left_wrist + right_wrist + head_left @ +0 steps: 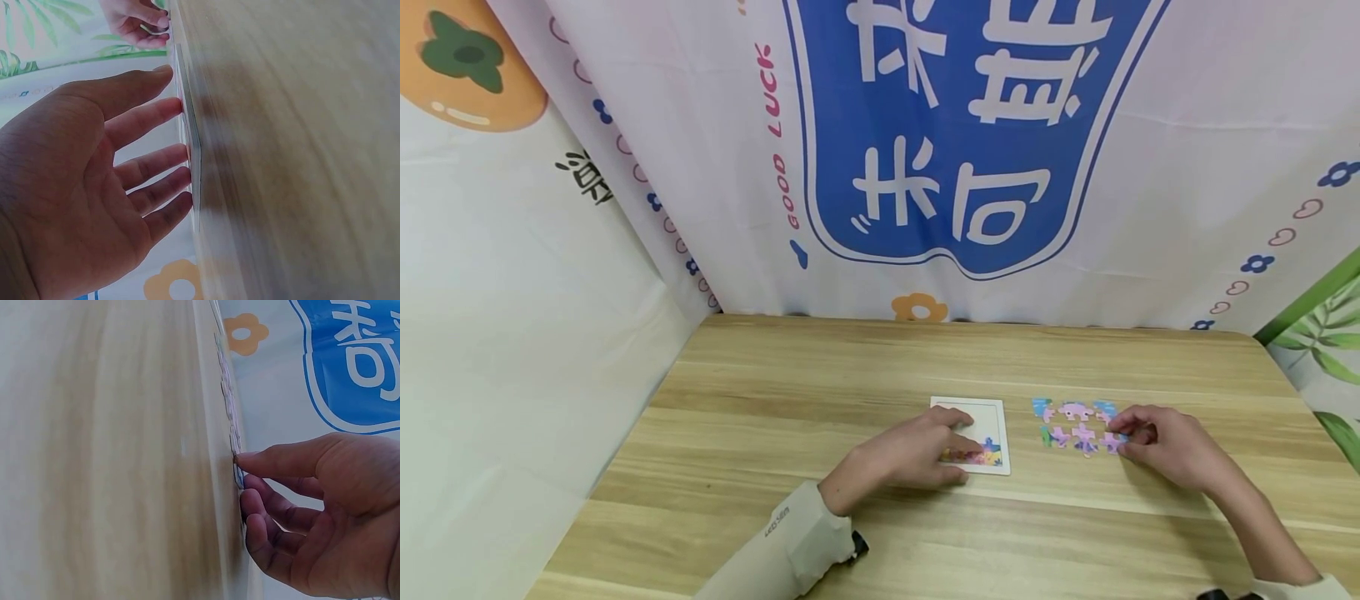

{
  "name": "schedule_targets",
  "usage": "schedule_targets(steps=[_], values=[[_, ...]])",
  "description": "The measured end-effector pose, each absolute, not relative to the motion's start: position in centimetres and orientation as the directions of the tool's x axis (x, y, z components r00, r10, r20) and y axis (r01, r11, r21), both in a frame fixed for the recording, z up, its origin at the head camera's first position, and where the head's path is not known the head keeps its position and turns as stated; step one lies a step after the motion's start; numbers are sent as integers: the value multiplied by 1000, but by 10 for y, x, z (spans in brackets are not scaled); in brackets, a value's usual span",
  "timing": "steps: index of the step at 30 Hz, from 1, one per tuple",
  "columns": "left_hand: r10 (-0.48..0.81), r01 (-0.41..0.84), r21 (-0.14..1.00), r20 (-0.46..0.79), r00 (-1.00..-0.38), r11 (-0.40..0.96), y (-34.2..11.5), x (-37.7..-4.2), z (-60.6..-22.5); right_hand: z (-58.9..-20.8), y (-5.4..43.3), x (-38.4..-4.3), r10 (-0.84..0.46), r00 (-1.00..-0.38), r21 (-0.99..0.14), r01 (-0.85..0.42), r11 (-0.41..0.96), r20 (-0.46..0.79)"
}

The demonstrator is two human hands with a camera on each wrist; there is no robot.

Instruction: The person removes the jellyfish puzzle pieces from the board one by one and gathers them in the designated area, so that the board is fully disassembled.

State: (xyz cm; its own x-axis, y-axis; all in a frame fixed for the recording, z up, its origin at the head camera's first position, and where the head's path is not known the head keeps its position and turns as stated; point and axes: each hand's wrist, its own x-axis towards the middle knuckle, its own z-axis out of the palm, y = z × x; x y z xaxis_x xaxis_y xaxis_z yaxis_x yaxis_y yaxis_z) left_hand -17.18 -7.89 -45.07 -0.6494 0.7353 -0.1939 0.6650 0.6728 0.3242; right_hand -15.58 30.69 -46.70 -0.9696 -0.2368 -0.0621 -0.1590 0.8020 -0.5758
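A white-framed jigsaw tray (pixel 970 402) lies on the table, its lower part filled with colourful pieces and its upper part bare white. My left hand (pixel 925 450) rests on it, fingers extended over the picture; in the left wrist view the fingertips (pixel 181 199) touch the tray's surface. To the right lie several loose pink and blue puzzle pieces (pixel 1082 435), set out in two rows. At the right end of the lower row, my right hand (pixel 1176 446) pinches a pink-and-blue puzzle piece (pixel 1111 443) between thumb and index finger, its other fingers curled in.
The wooden table (pixel 790 400) backs onto a printed cloth (pixel 745 167) with a large blue sign. Another white cloth (pixel 497 333) hangs along the left side. Green leaf print (pixel 1326 333) shows at the right edge.
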Motion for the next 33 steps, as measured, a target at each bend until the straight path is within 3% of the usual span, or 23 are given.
schedule_targets(steps=[11,20,33], values=[[739,652,358,-217,-638,669,-86,-172,-446,-455,272,-157,-260,-965,-611,-191,768,-25],[723,646,342,-190,-664,683,-108,-168,-442,-455,225,-162,-369,-929,-669,-274,691,-1],[739,675,316,-167,-653,667,-135,-149,-441,-452,168,-168,-484,-875,-699,-342,628,-7]])
